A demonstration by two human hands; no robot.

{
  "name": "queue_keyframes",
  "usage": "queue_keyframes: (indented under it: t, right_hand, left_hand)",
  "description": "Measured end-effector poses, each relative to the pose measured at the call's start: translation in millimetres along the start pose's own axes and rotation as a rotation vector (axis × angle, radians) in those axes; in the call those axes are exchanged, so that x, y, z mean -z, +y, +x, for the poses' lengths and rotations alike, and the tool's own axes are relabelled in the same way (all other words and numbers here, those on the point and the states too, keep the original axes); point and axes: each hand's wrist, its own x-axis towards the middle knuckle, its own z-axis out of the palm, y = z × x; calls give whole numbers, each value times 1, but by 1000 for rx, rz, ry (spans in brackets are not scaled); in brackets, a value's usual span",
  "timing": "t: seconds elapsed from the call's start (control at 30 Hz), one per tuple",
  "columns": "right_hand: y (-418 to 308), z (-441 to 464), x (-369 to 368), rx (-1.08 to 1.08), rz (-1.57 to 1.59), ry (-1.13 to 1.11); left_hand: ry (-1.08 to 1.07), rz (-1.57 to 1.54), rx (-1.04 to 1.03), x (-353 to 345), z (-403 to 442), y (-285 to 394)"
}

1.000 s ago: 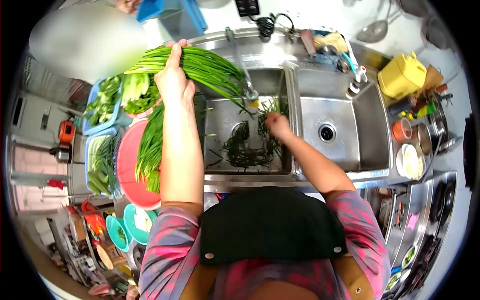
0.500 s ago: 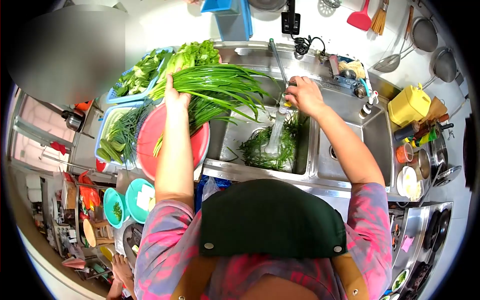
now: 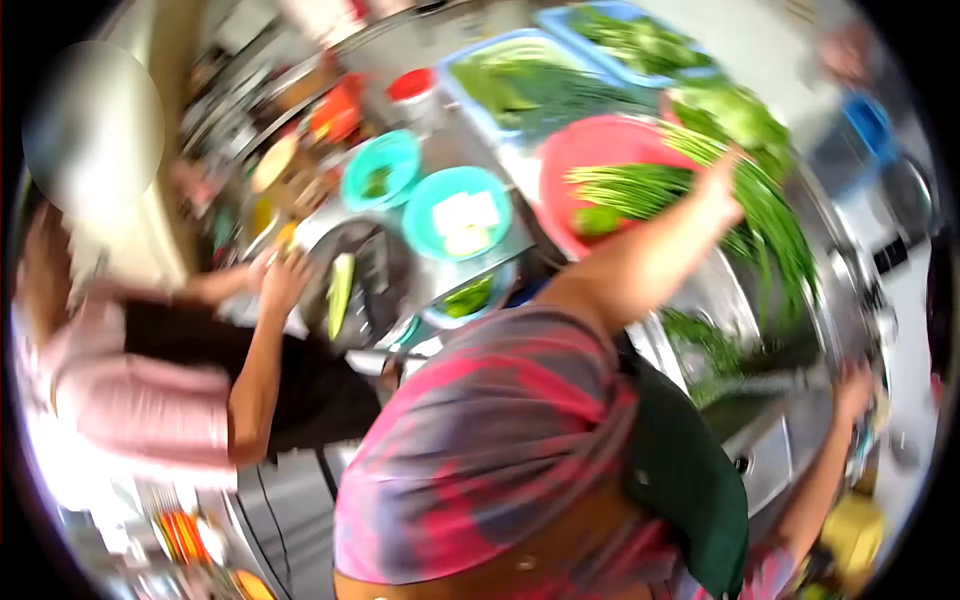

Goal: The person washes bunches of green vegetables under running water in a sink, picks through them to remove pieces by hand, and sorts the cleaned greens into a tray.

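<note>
My left hand (image 3: 722, 185) is closed around a bunch of long green stalks (image 3: 775, 225), whose leafy ends hang over the sink (image 3: 765, 430). Under that arm is a red basin (image 3: 565, 165) with more green stalks (image 3: 635, 190) in it. My right hand (image 3: 853, 393) is at the faucet side of the sink, blurred, so its fingers cannot be made out. A stream of water (image 3: 770, 382) runs from beside it into the sink, where loose greens (image 3: 710, 345) lie.
A co-worker in a pink shirt (image 3: 150, 405) stands at the left, hands over a counter near a dark round board (image 3: 345, 285). Teal bowls (image 3: 420, 235) stand between us. Blue baskets of vegetables (image 3: 470, 95) are beyond the red basin. A yellow jug (image 3: 850, 535) is at lower right.
The view has swung left and rotated, bringing the co-worker into sight. My left hand still holds the stalks. My right hand went from the loose greens to the faucet, and water now runs.
</note>
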Motion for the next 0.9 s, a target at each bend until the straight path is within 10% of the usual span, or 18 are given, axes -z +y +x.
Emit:
queue_keyframes:
  t: [0.2, 0.4, 0.5, 0.57, 0.9]
  right_hand:
    - [131, 45, -119, -69, 272, 16]
    - [83, 53, -91, -240, 179, 228]
    - [15, 26, -53, -40, 86, 547]
    - [-22, 19, -68, -84, 716, 649]
    - [-98, -7, 22, 1, 1544, 400]
  left_hand:
    - [-63, 31, -27, 31, 37, -11]
    - [-202, -37, -10, 26, 3, -7]
    - [-337, 973, -497, 66, 8, 5]
    - [-268, 147, 10, 28, -19, 3]
    - [-73, 293, -226, 28, -12, -12]
